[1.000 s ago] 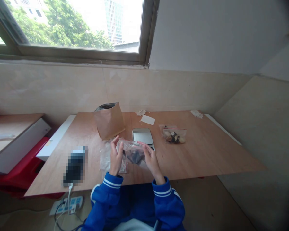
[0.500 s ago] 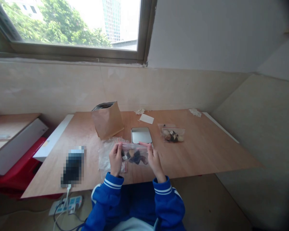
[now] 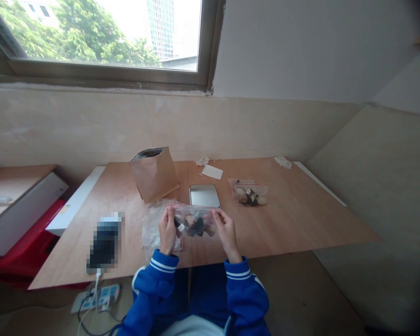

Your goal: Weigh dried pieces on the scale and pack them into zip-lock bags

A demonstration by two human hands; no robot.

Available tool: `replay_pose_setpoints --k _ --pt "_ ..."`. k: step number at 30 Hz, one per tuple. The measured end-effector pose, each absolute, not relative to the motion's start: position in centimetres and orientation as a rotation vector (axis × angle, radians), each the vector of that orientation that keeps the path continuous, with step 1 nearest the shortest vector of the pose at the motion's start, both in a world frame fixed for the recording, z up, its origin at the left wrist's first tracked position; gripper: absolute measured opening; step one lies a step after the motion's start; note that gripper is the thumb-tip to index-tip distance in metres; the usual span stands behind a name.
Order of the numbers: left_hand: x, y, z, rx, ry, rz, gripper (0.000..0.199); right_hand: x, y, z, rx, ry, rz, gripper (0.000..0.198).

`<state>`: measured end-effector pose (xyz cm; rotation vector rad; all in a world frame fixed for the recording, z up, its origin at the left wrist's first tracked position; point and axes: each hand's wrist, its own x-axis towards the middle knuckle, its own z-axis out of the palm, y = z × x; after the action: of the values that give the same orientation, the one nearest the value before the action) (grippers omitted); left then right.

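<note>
Tabletop (image 3: pixel 287 224), scale (image 3: pixel 205 195) behind clear bag (image 3: pixel 196 226)

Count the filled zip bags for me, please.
3 visible: one zip bag between the left hand and right hand, a second bag on the table right of the scale, and a third bag mostly hidden behind it, its contents barely showing. Others may be hidden.

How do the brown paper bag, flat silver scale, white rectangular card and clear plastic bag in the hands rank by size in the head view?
Brown paper bag
Held clear bag
Silver scale
White card
</note>
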<state>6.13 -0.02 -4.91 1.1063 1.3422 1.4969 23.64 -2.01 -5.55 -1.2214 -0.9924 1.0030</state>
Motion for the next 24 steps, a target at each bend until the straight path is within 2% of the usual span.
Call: replay_pose_setpoints --k 6,13,24 --pt "5.5 0.8 -5.7 1.2 1.257 1.471 0.039 23.8 -1.8 -6.1 -1.306 -0.967 0.867 0.05" --pt "5.8 1.6 -10.1 1.099 1.258 1.435 0.04 23.7 0.0 -10.2 -1.434 -0.99 0.596 0.053" --pt "5.9 1.4 -11.6 1.073 1.246 1.42 0.041 24.2 -0.4 -12.5 -1.502 -1.08 0.374 0.041"
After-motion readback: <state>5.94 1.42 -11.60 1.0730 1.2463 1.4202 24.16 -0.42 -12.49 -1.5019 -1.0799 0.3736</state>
